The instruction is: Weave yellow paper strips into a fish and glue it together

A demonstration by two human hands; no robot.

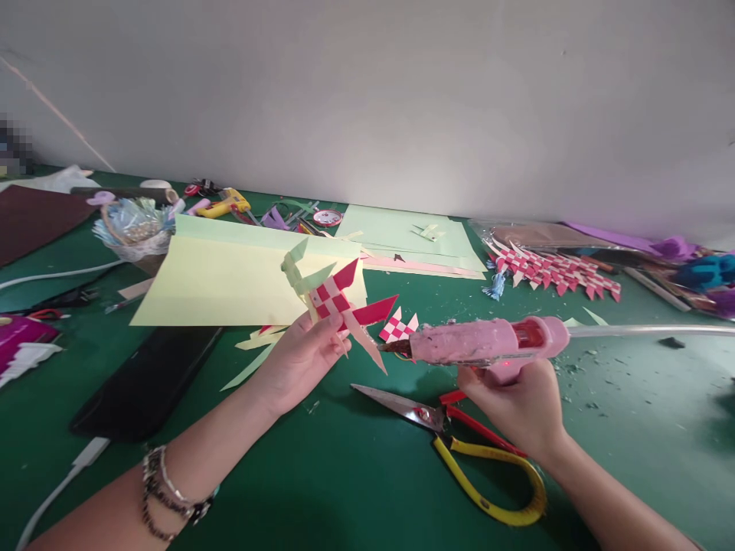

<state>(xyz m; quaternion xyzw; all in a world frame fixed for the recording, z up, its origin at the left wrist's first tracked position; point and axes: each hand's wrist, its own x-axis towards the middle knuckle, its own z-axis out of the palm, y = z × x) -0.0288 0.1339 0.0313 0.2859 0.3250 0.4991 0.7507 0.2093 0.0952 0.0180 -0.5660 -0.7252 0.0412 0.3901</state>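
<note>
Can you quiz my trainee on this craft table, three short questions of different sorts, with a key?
1. True or false: the right hand holds the pink glue gun with its nozzle pointing toward the woven paper piece.
2. Multiple choice: what lies on the green table between the two hands? A) a ruler B) scissors with yellow and red handles C) a paintbrush
3. Fill in: the left hand holds a woven piece of red, white and ____ paper strips.

Key:
1. True
2. B
3. Green
</note>
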